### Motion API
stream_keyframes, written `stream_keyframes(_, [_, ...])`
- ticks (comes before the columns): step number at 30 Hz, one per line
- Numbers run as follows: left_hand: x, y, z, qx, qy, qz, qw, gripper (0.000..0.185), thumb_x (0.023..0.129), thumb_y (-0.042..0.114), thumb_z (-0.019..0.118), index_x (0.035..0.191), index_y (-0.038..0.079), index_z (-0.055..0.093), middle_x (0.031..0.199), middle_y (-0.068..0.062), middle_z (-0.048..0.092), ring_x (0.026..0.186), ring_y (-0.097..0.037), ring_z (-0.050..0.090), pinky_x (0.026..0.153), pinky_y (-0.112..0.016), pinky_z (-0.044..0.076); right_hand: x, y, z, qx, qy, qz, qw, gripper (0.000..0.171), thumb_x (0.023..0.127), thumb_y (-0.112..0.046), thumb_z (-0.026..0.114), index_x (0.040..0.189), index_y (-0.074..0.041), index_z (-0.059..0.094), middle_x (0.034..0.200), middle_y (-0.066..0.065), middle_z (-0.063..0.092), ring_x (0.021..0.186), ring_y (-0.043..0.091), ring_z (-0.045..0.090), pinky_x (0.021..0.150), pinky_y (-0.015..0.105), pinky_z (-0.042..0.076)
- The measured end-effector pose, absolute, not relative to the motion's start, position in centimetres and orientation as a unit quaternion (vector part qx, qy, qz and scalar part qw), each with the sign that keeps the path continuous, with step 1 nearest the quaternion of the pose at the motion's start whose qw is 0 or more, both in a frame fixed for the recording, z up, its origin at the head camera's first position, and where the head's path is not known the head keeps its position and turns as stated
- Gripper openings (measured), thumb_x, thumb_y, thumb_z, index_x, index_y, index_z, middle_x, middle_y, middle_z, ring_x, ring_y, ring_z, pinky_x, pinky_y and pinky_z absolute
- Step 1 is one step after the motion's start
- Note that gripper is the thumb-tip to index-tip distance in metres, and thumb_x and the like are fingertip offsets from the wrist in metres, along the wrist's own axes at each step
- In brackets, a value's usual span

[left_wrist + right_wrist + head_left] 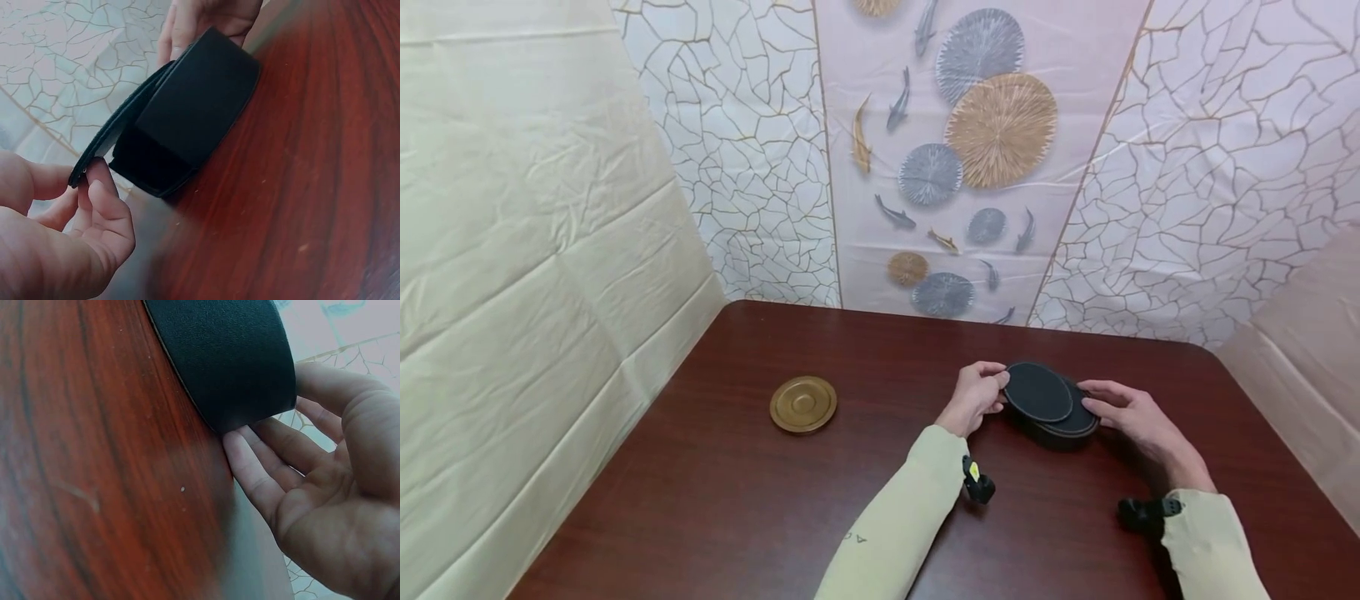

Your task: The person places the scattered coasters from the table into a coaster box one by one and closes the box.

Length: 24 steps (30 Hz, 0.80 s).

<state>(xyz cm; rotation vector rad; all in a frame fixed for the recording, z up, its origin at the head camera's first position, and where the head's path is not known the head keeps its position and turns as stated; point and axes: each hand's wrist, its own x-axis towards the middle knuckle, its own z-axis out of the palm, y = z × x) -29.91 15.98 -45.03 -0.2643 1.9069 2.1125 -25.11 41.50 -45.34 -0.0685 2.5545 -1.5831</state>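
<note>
A round black leather-like coaster [1038,392] with a stitched rim is pinched at its left edge by my left hand [976,395]. In the left wrist view the coaster [119,119] tilts up on the pinched side, its far side against the top of a round black coaster holder [197,94]. That holder [1060,435] stands on the table, its smooth side wall showing. My right hand [1138,417] steadies the holder from the right, thumb at the top edge. Seen from the right wrist, the fingers of the right hand [337,487] lie along the holder's side, fingertips low near the tabletop.
A round brass-coloured dish [802,405] lies to the left on the dark red-brown wooden table [700,508]. Patterned cloth [940,167] hangs behind the table's far edge, with plain cream cloth [535,250] along the left side.
</note>
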Motion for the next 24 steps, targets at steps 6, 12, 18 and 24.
stream_keyframes(6, [-29.6, 16.5, -45.7, -0.075, 0.639, 0.75, 0.155, 0.007, 0.092, 0.017, 0.068, 0.1, 0.018, 0.069, 0.077, -0.003, 0.064, 0.053, -0.015, 0.051, 0.046, -0.019, 0.042, -25.1, 41.4, -45.4, -0.021, 0.846, -0.528, 0.071, 0.063, 0.096, -0.035, 0.064, 0.143, 0.001, 0.043, 0.114, -0.014, 0.06, 0.09, 0.005, 0.069, 0.077, 0.024, 0.057])
stream_keyframes(12, [-29.8, 16.3, -45.8, -0.037, 0.636, 0.752, 0.168, 0.008, 0.092, 0.017, 0.068, 0.1, 0.019, 0.07, 0.081, -0.003, 0.068, 0.055, -0.014, 0.056, 0.048, -0.02, 0.045, -25.1, 41.5, -45.2, -0.022, 0.841, -0.535, 0.072, 0.062, 0.096, -0.034, 0.063, 0.143, 0.002, 0.043, 0.106, -0.022, 0.06, 0.089, 0.005, 0.069, 0.077, 0.023, 0.057])
stream_keyframes(18, [-29.4, 16.5, -45.4, 0.005, 0.668, 0.725, 0.168, 0.012, 0.094, 0.011, 0.066, 0.104, 0.014, 0.071, 0.076, -0.001, 0.064, 0.059, -0.015, 0.057, 0.05, -0.021, 0.044, -25.0, 41.6, -45.3, -0.032, 0.842, -0.534, 0.068, 0.057, 0.098, -0.031, 0.061, 0.141, 0.001, 0.045, 0.106, -0.025, 0.06, 0.091, 0.001, 0.068, 0.077, 0.023, 0.057])
stream_keyframes(24, [-29.2, 17.1, -45.0, -0.031, 0.703, 0.699, 0.126, 0.006, 0.092, 0.012, 0.068, 0.096, 0.014, 0.071, 0.073, 0.001, 0.061, 0.057, -0.013, 0.052, 0.05, -0.021, 0.045, -25.0, 41.6, -45.3, -0.041, 0.835, -0.543, 0.071, 0.056, 0.098, -0.029, 0.06, 0.142, 0.002, 0.044, 0.108, -0.025, 0.061, 0.092, 0.0, 0.068, 0.077, 0.022, 0.057])
